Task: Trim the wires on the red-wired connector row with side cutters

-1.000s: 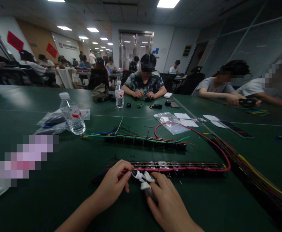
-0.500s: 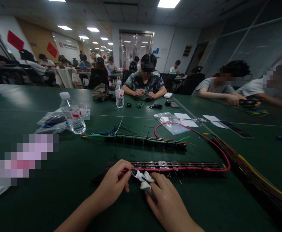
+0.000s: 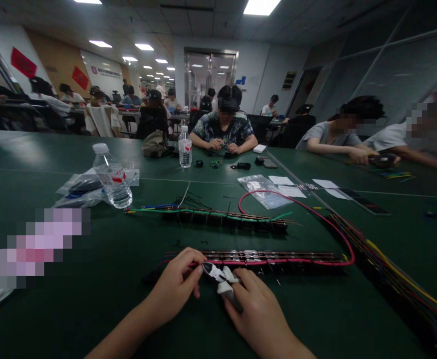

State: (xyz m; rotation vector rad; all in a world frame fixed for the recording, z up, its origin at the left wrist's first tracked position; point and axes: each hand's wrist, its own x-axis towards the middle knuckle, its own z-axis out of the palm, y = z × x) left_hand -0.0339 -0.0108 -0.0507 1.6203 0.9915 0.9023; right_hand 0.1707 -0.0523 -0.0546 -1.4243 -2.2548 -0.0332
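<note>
My right hand is wrapped round the white and grey handles of wire cutters, whose dark jaws point to the upper left. The fingers of my left hand are pinched together beside the jaw tips; what they hold is too small to make out. Both hands are at the near side of a battery-like strip with copper-coloured rods and clear wrapping. A red cable runs along this strip, then loops up and back at the right end. Dark ties or bands cross the strip.
Behind lies a second wire bundle with a green wire. A longer bundle with yellow and red wires runs along the right. Water bottles, a clear plastic bag and papers lie beyond. Several people sit round the tables.
Both hands and the cutters stay in nearly the same place. The view has shifted very slightly.
</note>
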